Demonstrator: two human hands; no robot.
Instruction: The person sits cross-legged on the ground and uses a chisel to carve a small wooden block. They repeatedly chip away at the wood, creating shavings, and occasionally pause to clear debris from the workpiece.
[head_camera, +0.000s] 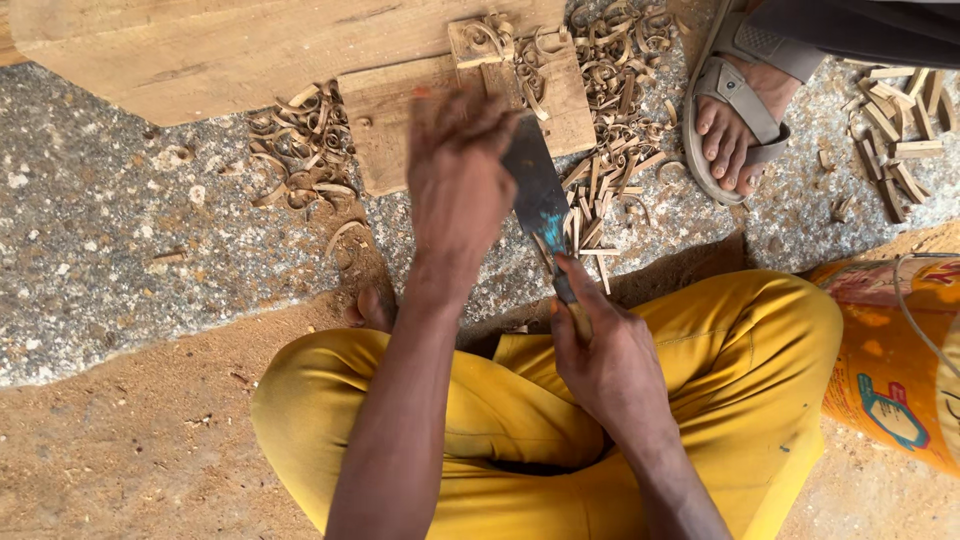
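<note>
The person sits on the ground with legs in yellow trousers (700, 370) folded. The right hand (605, 365) is closed tight around the wooden handle of a wide flat chisel (540, 205). The chisel's dark metal blade has blue-green marks on it and points up and away from the person, toward a small flat wood block (390, 125). The left hand (460, 185) is out in front, over the near edge of that wood block and just beside the blade. It looks blurry, with the fingers spread a little and holding nothing; I cannot tell if it touches the wood.

The wood block lies on rough grey stone floor (120, 230). Curly wood shavings (300, 150) sit in a heap to the left of the block, and more curls and thin sticks lie on the right. A big wooden plank (220, 50) lies above the block. Another person's foot in a grey sandal (735, 110) stands at the top right. An orange sack (890, 370) rests by the right knee
</note>
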